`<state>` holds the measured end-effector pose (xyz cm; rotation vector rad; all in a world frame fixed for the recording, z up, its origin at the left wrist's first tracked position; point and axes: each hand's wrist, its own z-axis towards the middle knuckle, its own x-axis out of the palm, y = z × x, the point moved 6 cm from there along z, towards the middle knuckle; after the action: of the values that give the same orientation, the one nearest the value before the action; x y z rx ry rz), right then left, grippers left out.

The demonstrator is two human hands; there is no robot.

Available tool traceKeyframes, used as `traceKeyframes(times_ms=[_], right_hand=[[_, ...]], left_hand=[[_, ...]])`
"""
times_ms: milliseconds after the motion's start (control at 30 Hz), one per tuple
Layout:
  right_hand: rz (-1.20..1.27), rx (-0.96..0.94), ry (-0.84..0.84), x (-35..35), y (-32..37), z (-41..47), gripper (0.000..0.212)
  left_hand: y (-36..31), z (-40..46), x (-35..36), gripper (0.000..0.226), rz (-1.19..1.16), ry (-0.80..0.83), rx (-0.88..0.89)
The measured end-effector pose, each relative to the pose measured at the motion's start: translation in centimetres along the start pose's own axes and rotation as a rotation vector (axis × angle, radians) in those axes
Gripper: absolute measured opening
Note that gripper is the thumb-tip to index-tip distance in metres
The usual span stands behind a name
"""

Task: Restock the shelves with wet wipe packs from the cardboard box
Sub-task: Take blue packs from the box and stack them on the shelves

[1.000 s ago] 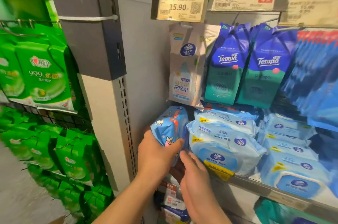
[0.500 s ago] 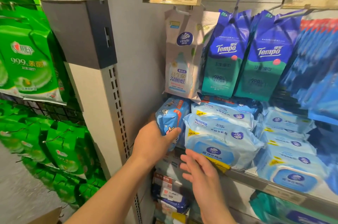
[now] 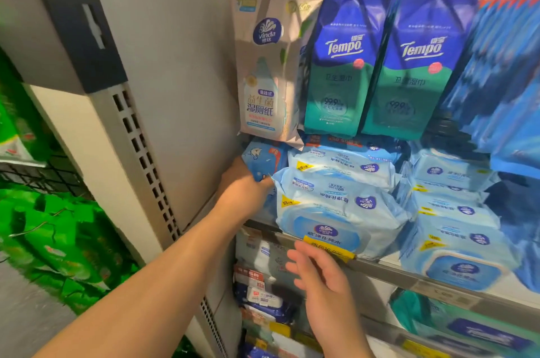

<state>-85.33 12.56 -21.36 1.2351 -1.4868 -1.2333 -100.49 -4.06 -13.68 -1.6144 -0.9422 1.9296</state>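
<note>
My left hand point(image 3: 244, 188) grips a small blue wet wipe pack point(image 3: 261, 160) with cartoon print, standing on edge at the far left of the metal shelf point(image 3: 415, 277), pressed between the grey side panel and a stack of pale blue Vinda wipe packs point(image 3: 333, 211). My right hand point(image 3: 318, 275) hovers in front of the shelf lip below that stack, fingers spread and relaxed, holding nothing. The cardboard box is out of view.
Hanging above are a beige Vinda pouch point(image 3: 266, 65) and two blue-green Tempo pouches point(image 3: 377, 59). More pale blue packs point(image 3: 455, 229) fill the shelf to the right. Mixed packs point(image 3: 263, 293) sit on the shelf below. Green packs point(image 3: 52, 240) hang at left past the perforated upright point(image 3: 140, 158).
My left hand has pushed the small blue pack deeper into the gap beside the stack. My right hand has come off the stack and dropped lower, fingers opening. The view has moved closer.
</note>
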Motion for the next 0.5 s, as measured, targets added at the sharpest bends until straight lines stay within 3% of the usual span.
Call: traceKeyframes(times_ms=[167,300,433,500], right_hand=[[-0.02,0.021,0.014,-1.1,-0.9,-0.2,0.016],[-0.034,0.043,0.026,-2.1,-1.5,-0.4,0.017],[-0.053,0.095,0.031,-2.8,-2.5,-0.7,0.017],[-0.08,0.108,0.032,-3.3,-2.9,-1.0,0.017]], left_hand=[[-0.2,3.0,1.4,0.051,0.117,0.007,-0.099],[-1.8,4.6,2.4,0.045,0.129,0.011,-0.031],[-1.6,6.0,3.4,0.056,0.134,0.018,-0.056],[-1.7,6.6,3.7,0.047,0.192,0.03,-0.036]])
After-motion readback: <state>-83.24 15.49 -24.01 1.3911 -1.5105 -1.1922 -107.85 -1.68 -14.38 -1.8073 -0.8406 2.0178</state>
